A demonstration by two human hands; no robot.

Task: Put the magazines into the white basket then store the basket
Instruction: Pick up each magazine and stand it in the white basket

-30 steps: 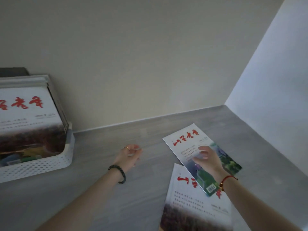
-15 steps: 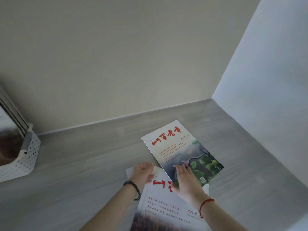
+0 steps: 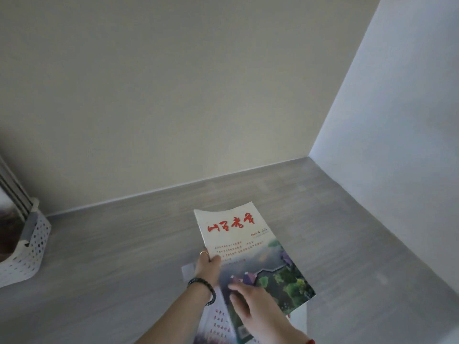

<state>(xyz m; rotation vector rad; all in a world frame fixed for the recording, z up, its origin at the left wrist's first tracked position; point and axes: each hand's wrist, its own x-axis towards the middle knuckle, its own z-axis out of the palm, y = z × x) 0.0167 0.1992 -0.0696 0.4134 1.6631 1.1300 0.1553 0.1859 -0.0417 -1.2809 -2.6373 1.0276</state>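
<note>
Filling the upper frame: beige back wall (image 3: pixel 173 95), with a white side panel (image 3: pixel 397 145) down the right. Grey wood-grain surface (image 3: pixel 111 256) spans the lower half.

Top magazine (image 3: pixel 250 247), white cover with red title and a green landscape photo, sits lower centre and runs diagonally toward lower right. Its far edge curls and seems raised off the surface, though blur makes that hard to confirm.

White basket (image 3: pixel 32 249), perforated wall, is cut off by the left edge at mid-height, well apart from the top magazine. Stored magazines (image 3: pixel 10 219) stand in it, leaning.

Second magazine (image 3: pixel 218 324) lies flat under the top one at bottom centre, mostly covered, red text showing.

Left hand (image 3: pixel 207 268) grips the top magazine's left edge, thumb on the cover. Right hand (image 3: pixel 253 309) lies on the cover's lower part, fingers straight and flat on the photo.

Dark bead bracelet (image 3: pixel 207 290) on the left wrist. Red string (image 3: pixel 310 341) on the right wrist, bottom edge. Gold ring (image 3: pixel 204 253) on a left finger.
</note>
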